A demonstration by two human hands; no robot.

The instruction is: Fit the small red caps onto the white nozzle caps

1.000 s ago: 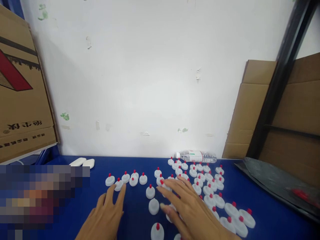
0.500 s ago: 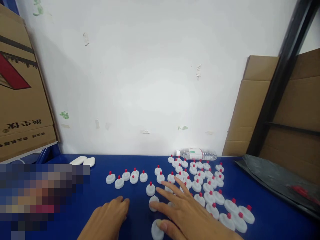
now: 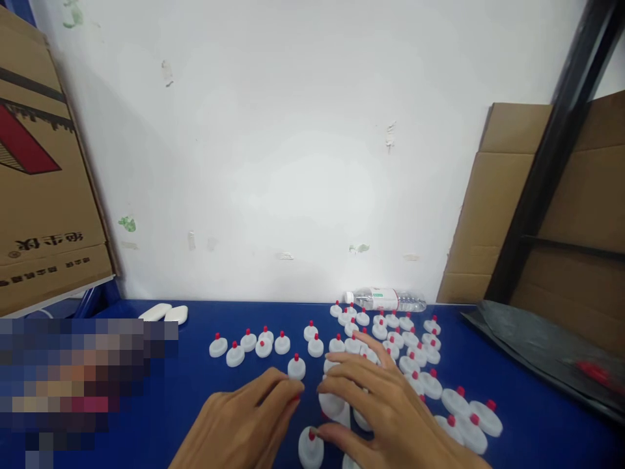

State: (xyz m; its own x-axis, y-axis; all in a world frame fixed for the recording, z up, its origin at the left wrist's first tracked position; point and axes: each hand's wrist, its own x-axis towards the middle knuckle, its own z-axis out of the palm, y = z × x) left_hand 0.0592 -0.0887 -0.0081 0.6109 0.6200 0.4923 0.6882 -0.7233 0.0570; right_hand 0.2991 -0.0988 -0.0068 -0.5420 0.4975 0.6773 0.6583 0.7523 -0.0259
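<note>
My left hand is closed in a pinch, with a small red cap just showing at its fingertips. My right hand curves its fingers around a white domed plastic piece, which looks tilted; a bit of red shows at its lower edge. The right thumb reaches beside another white piece with a red tip. Just beyond the left fingertips stands a red-tipped white piece. More pieces under and behind the right hand are partly hidden.
Several similar red-tipped pieces stand at the left, and many spread across the right. A clear bottle lies along the white wall. Two white objects rest at the back left. A dark plastic bag lies on the right.
My left hand has moved right and its fingertips now pinch near the middle. My right hand's spread fingers have curled around a white piece.
</note>
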